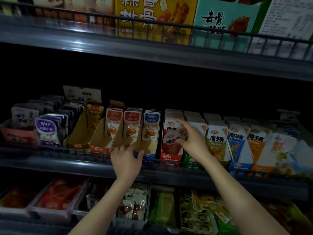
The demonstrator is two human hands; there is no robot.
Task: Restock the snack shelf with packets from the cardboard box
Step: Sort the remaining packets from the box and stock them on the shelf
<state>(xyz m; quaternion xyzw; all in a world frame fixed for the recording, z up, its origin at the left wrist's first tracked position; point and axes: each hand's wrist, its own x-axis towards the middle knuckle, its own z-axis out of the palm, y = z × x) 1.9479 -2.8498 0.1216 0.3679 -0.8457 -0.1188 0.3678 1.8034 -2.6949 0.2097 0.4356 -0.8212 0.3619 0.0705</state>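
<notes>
- Head view: left hand [126, 161] grips the front end of the blue-fronted tray [149, 155] on the middle shelf [50, 164], thumb on the blue face, fingers curled onto the cardboard side.
- right hand [192, 141] has a red-and-white packet [171, 135] pinched between thumb and fingers, index finger sticking up.
- that packet sits tilted at the front of the red-fronted tray [171, 157], just right of the blue one, against the row of packets standing in it.
- pretty dim here, but more trays of packets run both ways along the shelf.
</notes>
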